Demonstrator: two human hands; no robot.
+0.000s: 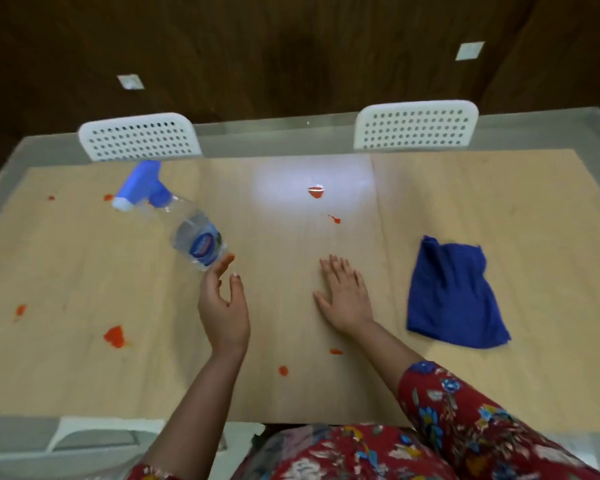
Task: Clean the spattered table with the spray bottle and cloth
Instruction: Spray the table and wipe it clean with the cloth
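Table (465,195): one, with a pale wood-grain top and a grey rim round it.
Red spatters (114,336): nine countable. Two lie at the far left, two at the centre far side, three along the left edge and two near the front centre. The largest is at the left front. Any under the bottle cannot be told.
Spray bottle (198,242): one, of clear plastic with a blue-and-white trigger head and a blue label. It is tilted steeply, head toward the far left and base toward the near centre. Whether it rests on the table or is clear of it cannot be told.
Left hand (222,306): one, held edge-on with the fingers extended and the thumb apart, gripping nothing. The fingertips are at the bottle's base; contact cannot be confirmed.
Right hand (343,296): one, palm down and flat on the table. The fingers are straight and slightly spread, and it holds nothing.
Cloth (454,296): one, dark blue and loosely folded. It lies on the table to the right of the right hand, apart from it.
Sleeve (465,410): one, red floral print, on the right arm.
Chair backs (139,140): two, white and perforated, at the far edge of the table.
Wall plates (130,81): two, pale and square, on the dark wood wall.
Glare patch (284,181): one, on the far centre of the table, round one spatter.
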